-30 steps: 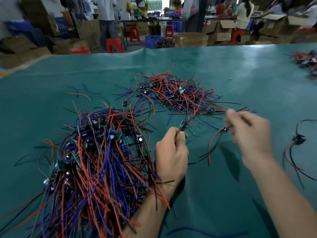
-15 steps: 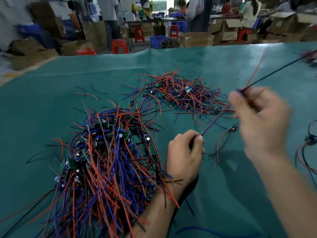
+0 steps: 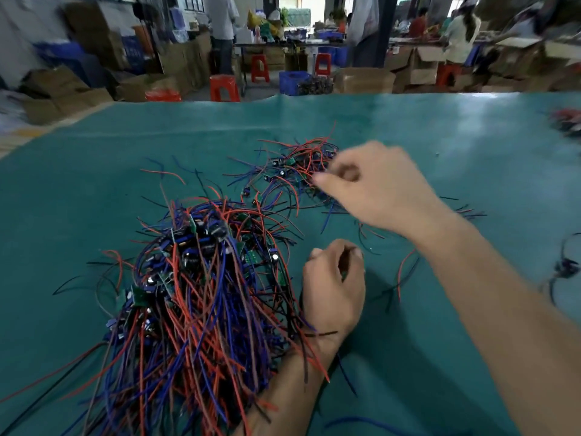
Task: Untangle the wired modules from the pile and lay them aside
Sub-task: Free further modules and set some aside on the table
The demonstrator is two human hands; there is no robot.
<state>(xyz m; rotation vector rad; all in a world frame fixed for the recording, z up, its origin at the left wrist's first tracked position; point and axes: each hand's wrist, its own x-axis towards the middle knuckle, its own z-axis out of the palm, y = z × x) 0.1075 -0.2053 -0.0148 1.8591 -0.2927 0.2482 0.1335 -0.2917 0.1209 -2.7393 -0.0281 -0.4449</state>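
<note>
While the right hand (image 3: 374, 187) is held over the far, looser pile (image 3: 295, 171) with its fingers curled as if to pinch, blur prevents it from being told whether a wire is actually gripped there. The left hand (image 3: 333, 281) is curled on the green table cover (image 3: 440, 127) just beside the big bundle (image 3: 195, 278), and a small green module (image 3: 345, 273) appears to be clenched inside it. A loose module (image 3: 566, 265) with black leads lies apart at the right edge. Trouble could be expected from the red and blue leads draped across the left wrist: if that hand is lifted, the bundle may be dragged along. Should one lead be pulled hard from the far pile, neighbouring modules may be snagged and carried, or a solder joint strained.
</note>
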